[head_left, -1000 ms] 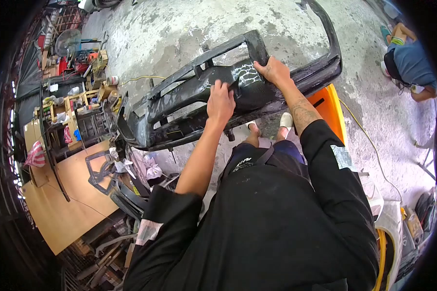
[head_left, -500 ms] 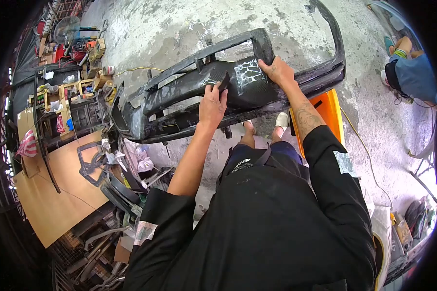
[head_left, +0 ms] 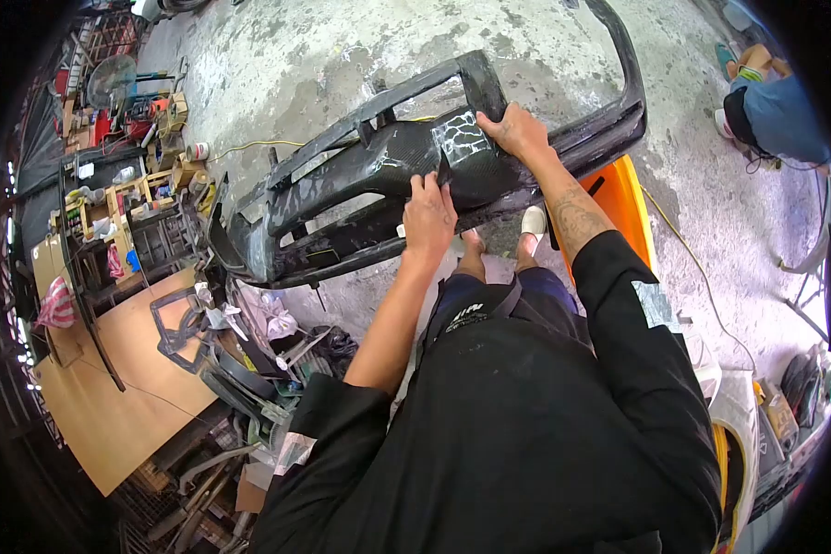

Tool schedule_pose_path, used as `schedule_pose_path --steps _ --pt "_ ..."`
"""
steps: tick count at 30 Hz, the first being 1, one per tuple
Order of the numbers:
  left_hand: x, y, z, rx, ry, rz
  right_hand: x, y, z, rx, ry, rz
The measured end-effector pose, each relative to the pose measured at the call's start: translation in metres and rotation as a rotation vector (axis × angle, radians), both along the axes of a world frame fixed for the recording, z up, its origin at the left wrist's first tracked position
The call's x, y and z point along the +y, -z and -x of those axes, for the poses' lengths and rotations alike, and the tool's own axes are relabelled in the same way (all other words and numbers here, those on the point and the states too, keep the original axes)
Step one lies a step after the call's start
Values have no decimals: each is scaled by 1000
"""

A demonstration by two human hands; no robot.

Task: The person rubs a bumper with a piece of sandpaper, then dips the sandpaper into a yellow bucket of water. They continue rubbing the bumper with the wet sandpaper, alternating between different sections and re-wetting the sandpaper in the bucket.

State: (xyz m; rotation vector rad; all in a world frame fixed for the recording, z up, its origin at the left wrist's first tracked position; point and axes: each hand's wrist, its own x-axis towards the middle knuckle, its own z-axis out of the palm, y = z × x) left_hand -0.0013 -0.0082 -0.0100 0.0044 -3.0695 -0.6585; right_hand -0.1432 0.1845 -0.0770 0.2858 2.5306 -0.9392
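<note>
Shifted right and lower across the black bumper [head_left: 480, 182] with the left hand [head_left: 431, 217] since the previous view, pinching a thin dark piece [head_left: 445, 169] between nearly closed fingers near the bumper's middle. Kept the bumper slanted before the legs, gripping just beside the white-cracked patch [head_left: 462, 137] with the right hand [head_left: 519, 132], thumb and fingers partly closed around the edge, near the orange container [head_left: 632, 208].

bumper [head_left: 491, 175] cut off at top

Bright floor; dim left side; curved, black-vignetted edges
</note>
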Motion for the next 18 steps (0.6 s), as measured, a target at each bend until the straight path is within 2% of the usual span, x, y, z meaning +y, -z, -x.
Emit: schedule_pose_path --steps 3,5,7,8,9,12,15,18 --pt "-11 6 32 -37 -5 106 -1 5 -11 -16 -1 30" --pt "0 6 21 -20 -21 102 1 -1 -8 -16 -14 36" --pt "7 -1 -5 76 9 -4 5 -4 0 0 12 40" --pt "1 -3 -4 5 23 19 5 -2 -4 1 11 41" --pt "-5 0 4 68 108 46 3 1 -8 7 -2 41" --pt "-10 13 28 41 80 112 1 6 -14 -15 -7 68" --pt "5 -4 -4 93 108 34 4 10 -7 48 17 18" --pt "-6 -2 16 53 116 101 7 4 -5 -53 -51 81"
